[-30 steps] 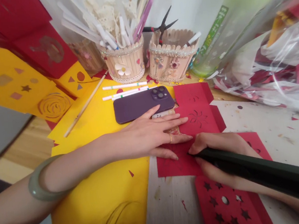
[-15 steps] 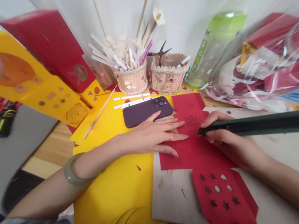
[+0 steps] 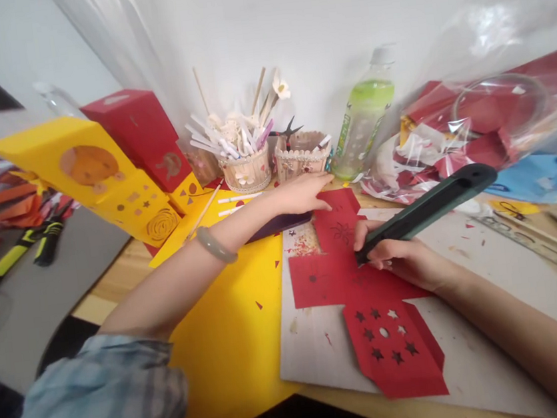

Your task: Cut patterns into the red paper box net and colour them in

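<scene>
My right hand point(image 3: 410, 262) is closed around a dark green utility knife point(image 3: 429, 208), holding it like a pen. The knife's tip is at the middle of a red cut-out card point(image 3: 317, 282). This card has pencilled shapes on its upper panels and several cut stars around an oval hole on its lower panel. My left hand point(image 3: 304, 194) reaches forward with its fingers stretched out, past the card's upper edge and close to the craft-stick baskets. Beneath that forearm lies a dark purple phone point(image 3: 280, 225), mostly hidden. Nothing shows in the left fingers.
A grey board point(image 3: 306, 360) lies under the card, beside yellow sheets point(image 3: 229, 349). Behind stand a basket of pens and sticks point(image 3: 247, 172), a basket with pliers point(image 3: 303, 162) and a green bottle point(image 3: 366, 122). Yellow point(image 3: 88, 170) and red boxes point(image 3: 136, 131) stand left; a clear bag point(image 3: 450, 129) lies right.
My left hand has lifted off the red card and moved forward over the phone. The knife now tilts differently in my right hand. The head view has shifted, showing more of the surroundings.
</scene>
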The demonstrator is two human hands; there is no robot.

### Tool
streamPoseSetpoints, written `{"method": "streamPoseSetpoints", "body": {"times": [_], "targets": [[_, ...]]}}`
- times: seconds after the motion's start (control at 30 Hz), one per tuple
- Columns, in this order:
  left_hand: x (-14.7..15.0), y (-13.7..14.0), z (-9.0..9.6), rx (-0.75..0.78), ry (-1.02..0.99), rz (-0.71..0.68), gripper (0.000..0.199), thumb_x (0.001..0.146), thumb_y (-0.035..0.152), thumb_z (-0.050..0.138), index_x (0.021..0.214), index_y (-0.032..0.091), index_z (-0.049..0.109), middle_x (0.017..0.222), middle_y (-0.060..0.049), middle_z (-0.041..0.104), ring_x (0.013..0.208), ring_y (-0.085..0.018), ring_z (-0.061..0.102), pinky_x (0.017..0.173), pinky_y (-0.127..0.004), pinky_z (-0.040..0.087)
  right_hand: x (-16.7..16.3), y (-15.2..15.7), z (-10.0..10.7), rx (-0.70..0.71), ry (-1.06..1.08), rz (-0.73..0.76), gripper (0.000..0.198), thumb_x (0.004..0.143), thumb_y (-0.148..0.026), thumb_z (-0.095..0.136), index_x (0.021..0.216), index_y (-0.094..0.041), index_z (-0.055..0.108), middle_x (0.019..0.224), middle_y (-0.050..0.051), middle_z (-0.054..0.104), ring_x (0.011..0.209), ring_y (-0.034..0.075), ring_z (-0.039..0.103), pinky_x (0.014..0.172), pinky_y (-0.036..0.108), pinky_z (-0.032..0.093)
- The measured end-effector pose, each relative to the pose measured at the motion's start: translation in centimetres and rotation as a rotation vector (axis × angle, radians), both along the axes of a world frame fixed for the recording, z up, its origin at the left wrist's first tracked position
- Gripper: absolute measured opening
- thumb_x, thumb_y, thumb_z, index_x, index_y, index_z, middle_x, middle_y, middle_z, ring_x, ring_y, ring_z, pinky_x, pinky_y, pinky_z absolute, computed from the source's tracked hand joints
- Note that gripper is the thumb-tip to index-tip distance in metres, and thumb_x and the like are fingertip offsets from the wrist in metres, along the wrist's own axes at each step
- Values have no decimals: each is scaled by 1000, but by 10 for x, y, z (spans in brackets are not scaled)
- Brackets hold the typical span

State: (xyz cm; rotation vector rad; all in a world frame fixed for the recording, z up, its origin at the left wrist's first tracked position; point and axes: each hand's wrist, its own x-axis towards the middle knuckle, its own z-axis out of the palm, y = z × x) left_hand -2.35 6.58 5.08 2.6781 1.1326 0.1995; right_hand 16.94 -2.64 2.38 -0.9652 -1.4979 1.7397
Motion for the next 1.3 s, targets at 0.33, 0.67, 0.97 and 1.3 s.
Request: {"method": "streamPoseSetpoints", "body": {"times": [0.33, 0.67, 0.97, 1.3], "targets": [[16, 13, -2, -127, 60, 24, 31, 90, 32, 54, 117, 15, 52, 117, -9, 54, 100, -22, 57, 83, -43, 49, 6, -3, 10, 49, -147, 199, 13, 55, -12, 52, 64, -16, 61, 45, -6, 50, 44, 8, 39, 43, 22, 23], [30, 13, -4, -180, 76, 10, 31, 90, 32, 54, 115, 14, 52, 114, -9, 55, 97, -21, 57, 81, -41, 50, 19, 4, 16, 185, -297, 295, 14, 66, -16, 59, 78, -17, 66, 73, -1, 63, 67, 14, 56, 61, 25, 42], [31, 11, -8, -145, -287, 193, 30, 90, 31, 54, 114, 14, 53, 113, -9, 55, 96, -21, 58, 81, -40, 50, 37, 1, 21, 444, -345, -61, 20, 68, -33, 73, 78, -21, 59, 80, -1, 57, 76, 17, 53, 68, 28, 42], [-30, -50, -19, 40, -1008, 719, 20, 80, 12, 53, 99, 17, 46, 100, -5, 56, 96, -17, 57, 85, -32, 48, 64, -23, 44, 520, -463, -453, 4, 80, -25, 55, 82, -24, 58, 74, -2, 57, 63, 13, 50, 53, 24, 37]]}}
